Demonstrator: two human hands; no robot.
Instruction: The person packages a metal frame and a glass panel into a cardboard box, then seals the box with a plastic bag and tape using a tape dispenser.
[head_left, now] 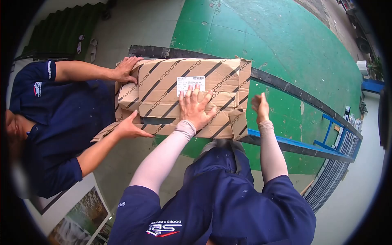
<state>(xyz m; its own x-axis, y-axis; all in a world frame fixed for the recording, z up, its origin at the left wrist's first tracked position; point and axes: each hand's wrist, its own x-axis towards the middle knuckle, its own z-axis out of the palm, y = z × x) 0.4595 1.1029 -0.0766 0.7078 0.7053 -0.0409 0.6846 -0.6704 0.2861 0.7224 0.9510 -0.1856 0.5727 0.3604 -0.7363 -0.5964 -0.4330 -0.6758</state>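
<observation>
A brown cardboard box with diagonal black stripes and lettering lies across a dark metal frame. My left hand rests spread on its top, the fingertips over the lower edge of a white label. To the right of the box, my right hand is raised in the air, touching nothing, its fingers extended. A torn cardboard flap sticks out at the box's near right corner. A co-worker's two hands are at the left end, one on the top corner and one by a loose flap.
The co-worker in a dark blue shirt stands at the left. Long dark rails run right to a blue frame over a green floor. Long profiles lie at the lower right. Slippers are at the upper left.
</observation>
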